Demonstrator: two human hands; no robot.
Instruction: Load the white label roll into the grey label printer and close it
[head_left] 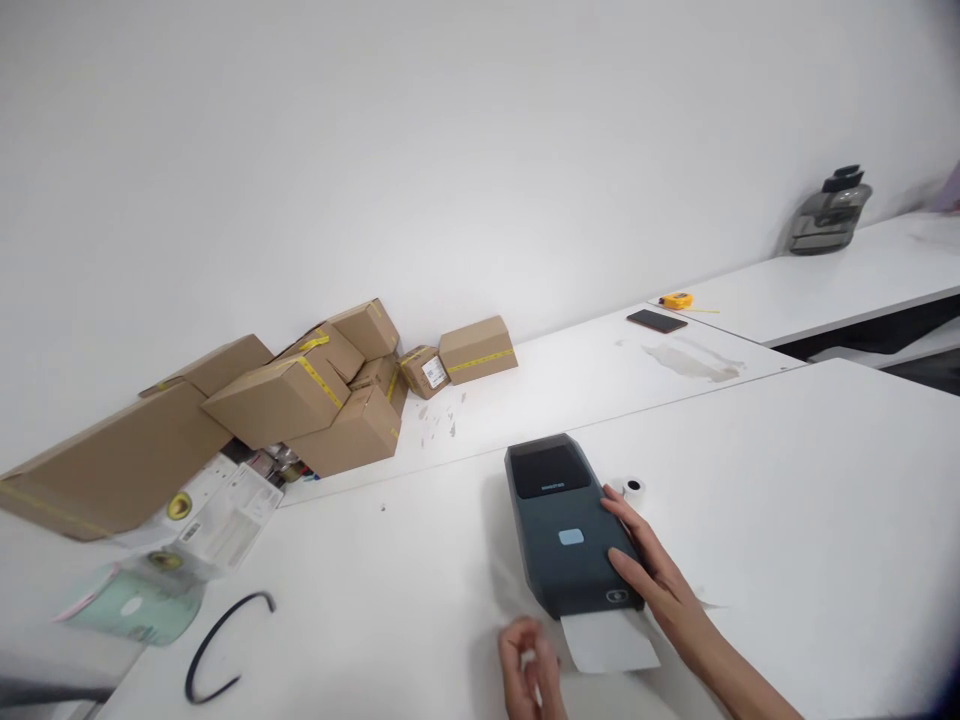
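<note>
A dark blue-grey label printer (574, 560) with a black top panel and a light blue button lies on the white table, a blank white paper label (609, 642) sticking out of its near end. My right hand (652, 565) grips the printer's right side, thumb on the top face and fingers along the edge. Just left of the label, my left hand (529, 665) hovers with loosely curled fingers and a gap between them; nothing shows in it. Beyond my right fingers stands a small white paper roll (634, 490) with a dark core.
Cardboard boxes (277, 400) are piled against the wall at left, with a smaller box (478, 350) beside them. A curved black band (217, 640) and a green-white package (142, 603) lie near left. Farther right are a phone (657, 320), tape measure (676, 300) and bottle (831, 215).
</note>
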